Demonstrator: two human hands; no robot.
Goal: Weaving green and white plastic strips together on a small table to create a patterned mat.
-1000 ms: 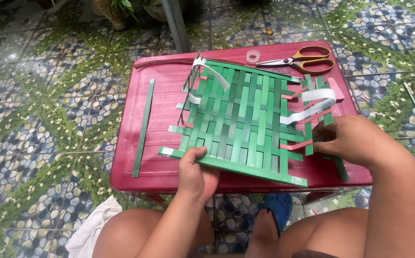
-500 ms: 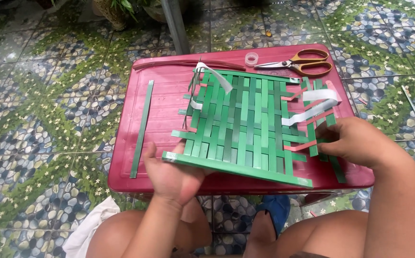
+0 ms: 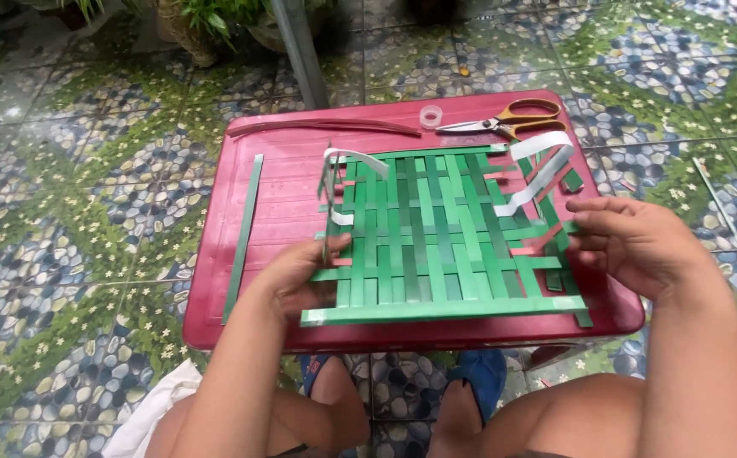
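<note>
Home patio: mossy pebble-patterned floor tiles point(image 3: 72, 212), potted plants point(image 3: 207, 21), low red plastic table point(image 3: 292, 187).

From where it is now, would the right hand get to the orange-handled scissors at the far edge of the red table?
Probably yes. The right hand is on the green woven strip mat's right edge, and the orange-handled scissors lie beyond it on the red table, uncovered.

A square woven mat point(image 3: 444, 237) of green paper strips lies flat on the red worktop point(image 3: 283, 187), its strips crossing over and under in a loose check. Thin reddish strips show at its left and right edges. White-backed strip ends curl up at both far corners, and a long green strip borders the near edge.
</note>
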